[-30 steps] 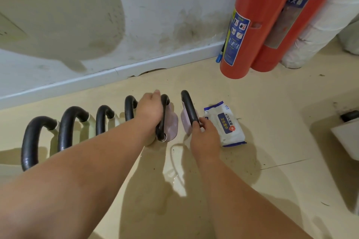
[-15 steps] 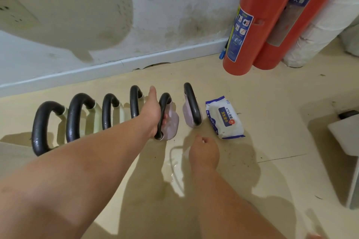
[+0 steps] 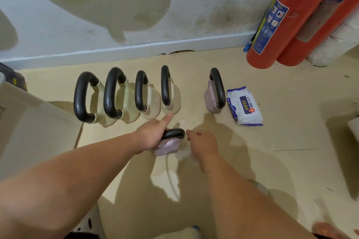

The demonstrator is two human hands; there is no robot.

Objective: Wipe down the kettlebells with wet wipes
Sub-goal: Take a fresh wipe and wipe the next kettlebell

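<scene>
My left hand [image 3: 153, 134] grips the black handle of a pale pink kettlebell [image 3: 167, 145], pulled out of the row toward me. My right hand [image 3: 202, 144] is just right of it, holding a crumpled white wet wipe [image 3: 184, 154] against the bell's side. Several pale green and beige kettlebells [image 3: 124, 99] with black handles stand in a row near the wall. Another pink kettlebell [image 3: 210, 95] stands apart to the right. The pack of wet wipes [image 3: 244, 105] lies beside it.
Two red fire extinguishers [image 3: 281, 25] lean at the wall on the right, with a white roll behind them. A white box edge [image 3: 29, 106] sits at the left. A wet patch [image 3: 167, 182] shines on the beige floor below my hands.
My left hand has pulled the pink kettlebell out of the row toward me. My right hand left the other pink bell's handle and now holds a wipe beside the pulled one.
</scene>
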